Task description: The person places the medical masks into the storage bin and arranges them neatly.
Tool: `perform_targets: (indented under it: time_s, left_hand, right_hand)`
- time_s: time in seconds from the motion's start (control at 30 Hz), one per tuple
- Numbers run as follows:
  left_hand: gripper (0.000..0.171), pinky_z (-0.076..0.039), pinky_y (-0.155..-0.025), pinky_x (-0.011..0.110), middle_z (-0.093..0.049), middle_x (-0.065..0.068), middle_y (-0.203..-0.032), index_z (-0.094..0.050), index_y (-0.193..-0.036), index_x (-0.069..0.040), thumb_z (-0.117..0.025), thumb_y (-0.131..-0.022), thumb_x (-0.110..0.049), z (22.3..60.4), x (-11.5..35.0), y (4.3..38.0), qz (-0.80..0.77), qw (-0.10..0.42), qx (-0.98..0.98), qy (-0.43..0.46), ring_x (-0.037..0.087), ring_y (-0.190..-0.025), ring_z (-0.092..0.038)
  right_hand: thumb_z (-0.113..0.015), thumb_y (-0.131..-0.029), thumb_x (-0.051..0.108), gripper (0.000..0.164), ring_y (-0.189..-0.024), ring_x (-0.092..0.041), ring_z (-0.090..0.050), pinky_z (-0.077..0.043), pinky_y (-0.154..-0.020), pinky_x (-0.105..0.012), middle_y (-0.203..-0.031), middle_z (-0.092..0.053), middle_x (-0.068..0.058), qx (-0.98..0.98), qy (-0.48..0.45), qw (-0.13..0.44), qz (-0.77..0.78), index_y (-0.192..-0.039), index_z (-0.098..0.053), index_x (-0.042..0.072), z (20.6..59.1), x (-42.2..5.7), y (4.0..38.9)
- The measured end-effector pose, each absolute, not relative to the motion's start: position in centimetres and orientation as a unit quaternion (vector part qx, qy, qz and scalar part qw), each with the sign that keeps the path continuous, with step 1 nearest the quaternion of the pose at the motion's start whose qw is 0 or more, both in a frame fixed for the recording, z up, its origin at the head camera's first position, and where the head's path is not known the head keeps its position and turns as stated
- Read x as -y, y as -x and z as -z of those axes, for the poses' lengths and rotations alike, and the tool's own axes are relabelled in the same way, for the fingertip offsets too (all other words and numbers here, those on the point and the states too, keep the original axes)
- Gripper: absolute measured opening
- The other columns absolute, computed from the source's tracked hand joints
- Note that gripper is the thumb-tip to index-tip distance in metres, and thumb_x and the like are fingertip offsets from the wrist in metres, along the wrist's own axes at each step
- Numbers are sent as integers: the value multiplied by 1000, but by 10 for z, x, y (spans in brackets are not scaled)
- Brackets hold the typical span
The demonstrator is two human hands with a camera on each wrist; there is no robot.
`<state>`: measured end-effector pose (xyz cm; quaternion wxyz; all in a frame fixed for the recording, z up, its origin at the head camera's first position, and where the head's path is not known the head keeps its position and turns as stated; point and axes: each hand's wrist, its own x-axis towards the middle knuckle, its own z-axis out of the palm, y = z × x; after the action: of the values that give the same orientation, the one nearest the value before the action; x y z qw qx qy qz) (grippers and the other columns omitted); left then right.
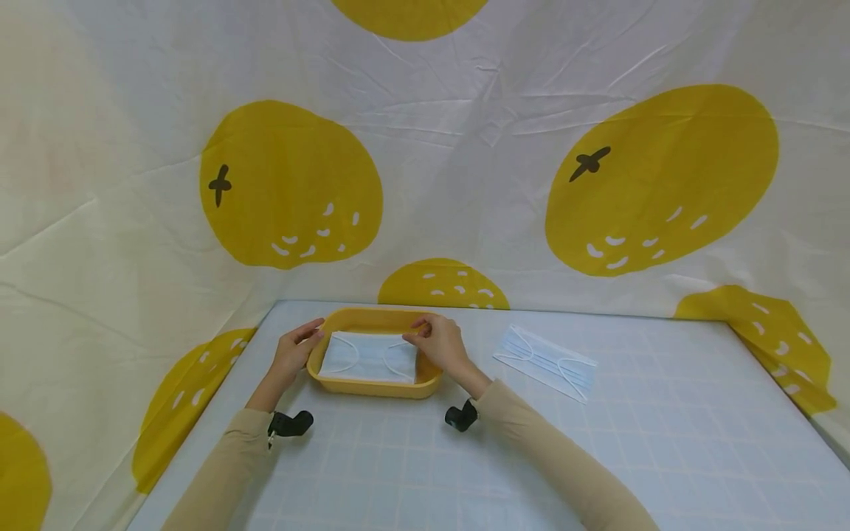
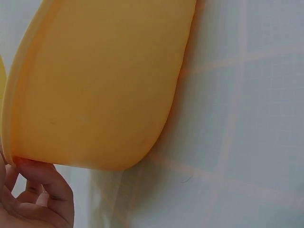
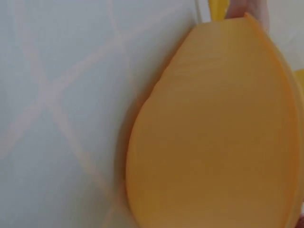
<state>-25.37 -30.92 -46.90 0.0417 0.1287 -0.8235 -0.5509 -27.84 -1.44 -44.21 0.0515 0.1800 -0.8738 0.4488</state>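
Note:
A yellow plastic basin point(image 1: 375, 389) with rounded corners stands towards the back of the table. My left hand point(image 1: 291, 352) grips its left rim; in the left wrist view bent fingers point(image 2: 50, 183) touch the basin's end. Inside lies a light blue face mask point(image 1: 370, 355), flat, with white ear loops on top. My right hand point(image 1: 443, 345) reaches over the basin's right side and pinches the mask near its upper right corner. The right wrist view is mostly filled by the basin's outer wall point(image 3: 213, 128), and that hand's fingertips are hidden there.
A second pleated blue face mask point(image 1: 546, 363) lies slanted on the table, right of the basin. Pale blue checked cloth point(image 1: 412, 464) covers the table. White fabric with yellow fruit prints point(image 1: 465, 184) hangs behind and at both sides. Black wrist cameras point(image 1: 292, 423) sit on both wrists.

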Motion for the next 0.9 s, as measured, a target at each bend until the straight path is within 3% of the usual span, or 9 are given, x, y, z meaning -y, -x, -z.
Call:
perform_targets:
  time_s: [0.33, 0.9]
  left_hand:
    - [47, -50, -62, 15, -49, 16, -132, -48, -142, -13, -55, -98, -27, 469, 310, 253, 551, 46, 824, -125, 4, -87, -51]
    - [48, -50, -65, 14, -48, 20, -136, -47, -142, -9, -55, -98, -27, 466, 307, 248, 542, 53, 831, -114, 2, -92, -51]
  right_hand:
    - [-78, -81, 24, 28, -71, -13, -61, -53, -65, -21, -80, -70, -5, 859, -189, 44, -473, -98, -71, 4, 435, 7, 269]
    - [-80, -78, 16, 27, -70, -13, -61, -53, -65, -20, -81, -70, -5, 834, -196, 63, -512, -98, -71, 2, 441, -27, 257]
